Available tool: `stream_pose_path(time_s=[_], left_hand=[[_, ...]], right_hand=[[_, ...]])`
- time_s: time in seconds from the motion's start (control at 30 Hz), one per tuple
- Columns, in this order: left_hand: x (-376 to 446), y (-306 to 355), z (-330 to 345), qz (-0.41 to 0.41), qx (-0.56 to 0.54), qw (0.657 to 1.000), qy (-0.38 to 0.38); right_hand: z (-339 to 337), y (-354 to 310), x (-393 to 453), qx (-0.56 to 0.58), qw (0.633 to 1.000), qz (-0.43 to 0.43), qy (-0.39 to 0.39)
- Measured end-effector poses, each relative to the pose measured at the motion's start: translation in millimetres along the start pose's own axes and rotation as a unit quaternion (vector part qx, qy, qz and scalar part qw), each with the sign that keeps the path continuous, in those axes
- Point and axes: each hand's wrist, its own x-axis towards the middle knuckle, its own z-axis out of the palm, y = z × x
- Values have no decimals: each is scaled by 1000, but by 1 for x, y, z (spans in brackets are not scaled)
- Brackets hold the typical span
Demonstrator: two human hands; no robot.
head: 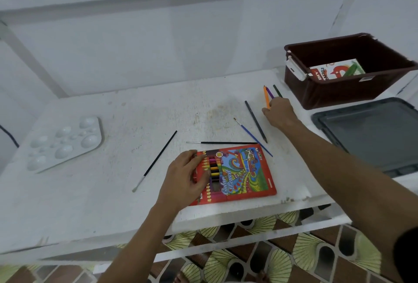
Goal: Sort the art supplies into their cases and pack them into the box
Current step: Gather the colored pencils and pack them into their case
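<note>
Left hand flat on the colour pencil case, gripping nothing — right hand at two o'clock, fingers pinched around three loose pencils.

Not much readable text here tbh. The red pencil case on the table has "Color Pencil" in curly white script across its cover, running sideways from this angle, plus an "18" in a little round badge near its top edge. Over in the brown box, there's a white pack with red letters seen upside down that look like "PASTELS". Other small print is too blurry to make out.
</note>
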Motion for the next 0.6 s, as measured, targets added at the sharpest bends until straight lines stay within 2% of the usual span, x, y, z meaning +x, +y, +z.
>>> stream_pose_path(time_s=[0.13, 0.3, 0.47, 0.6], left_hand=[[0, -1, 0, 2, -2, 1000, 8], [1, -2, 1, 2, -9, 1000, 20], [0, -4, 4, 2, -9, 1000, 22], [0, -5, 4, 5, -10, 1000, 24]], right_hand=[[4, -2, 6, -54, 998, 4, -18], [4, 0, 2, 22, 998, 37, -38], [-15, -5, -8, 197, 978, 32, 66], [-51, -10, -13, 370, 912, 43, 171]])
